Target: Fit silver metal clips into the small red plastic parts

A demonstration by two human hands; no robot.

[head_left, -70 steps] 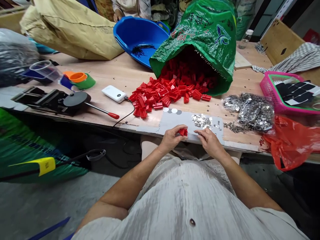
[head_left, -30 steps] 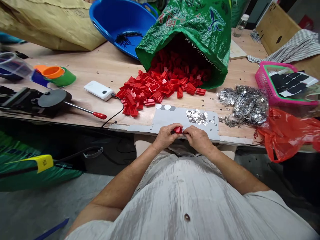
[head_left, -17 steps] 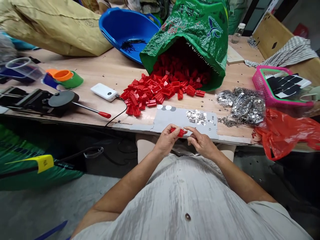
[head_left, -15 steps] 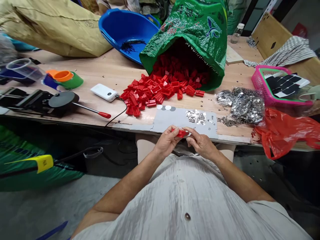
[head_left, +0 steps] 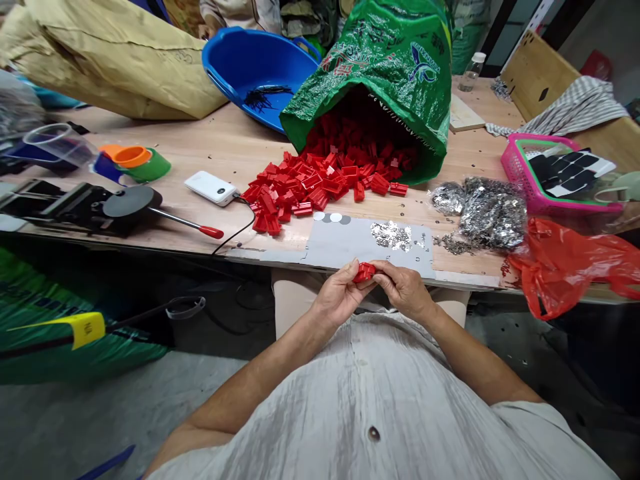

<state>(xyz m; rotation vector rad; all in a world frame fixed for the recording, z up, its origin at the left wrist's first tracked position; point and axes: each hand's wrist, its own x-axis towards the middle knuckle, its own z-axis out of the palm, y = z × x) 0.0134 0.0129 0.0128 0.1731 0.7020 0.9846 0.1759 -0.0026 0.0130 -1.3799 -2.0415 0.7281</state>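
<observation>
Held just past the table's front edge is a small red plastic part (head_left: 365,272). My left hand (head_left: 342,293) grips its left side between thumb and fingers. My right hand (head_left: 403,288) pinches the right side of the same part. Beyond the hands, a grey sheet (head_left: 340,245) lies on the table with small shiny metal pieces (head_left: 391,235) on it. A heap of red plastic parts (head_left: 295,183) spills from the mouth of a green woven bag (head_left: 380,60).
Left of the heap are a white power bank (head_left: 211,188) and a lever tool (head_left: 133,202). A blue basin (head_left: 230,60) stands behind. At right are bagged metal pieces (head_left: 493,212), a pink basket (head_left: 515,163) and a red plastic bag (head_left: 575,260).
The fingers of my right hand have closed on the red part, where the index finger was extended before. The part has turned a little in the fingers.
</observation>
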